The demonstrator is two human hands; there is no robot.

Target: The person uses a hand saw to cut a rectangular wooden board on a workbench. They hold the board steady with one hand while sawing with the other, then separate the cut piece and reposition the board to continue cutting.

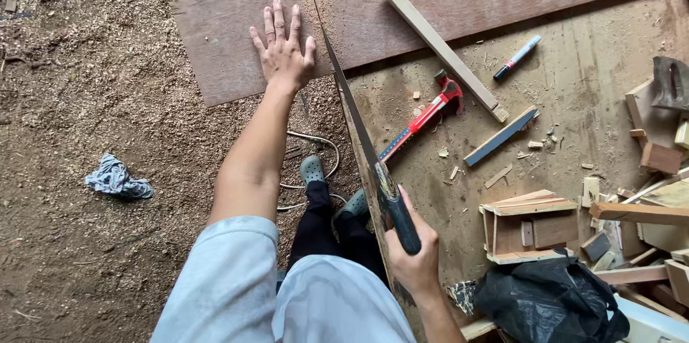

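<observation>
Brown board (pixel 402 6) lies across the upper frame, overhanging the bench edge. Onto its overhanging part the left hand (pixel 283 49) presses flat, fingers spread. A handsaw (pixel 359 135) runs from the board's cut line down to lower centre, where the right hand (pixel 413 246) wraps tight around its dark handle. Sawdust floor (pixel 93 99) fills the left.

Pale blue sleeves (pixel 230 271), black trousers (pixel 326 232), grey-green clogs (pixel 313 168).
</observation>
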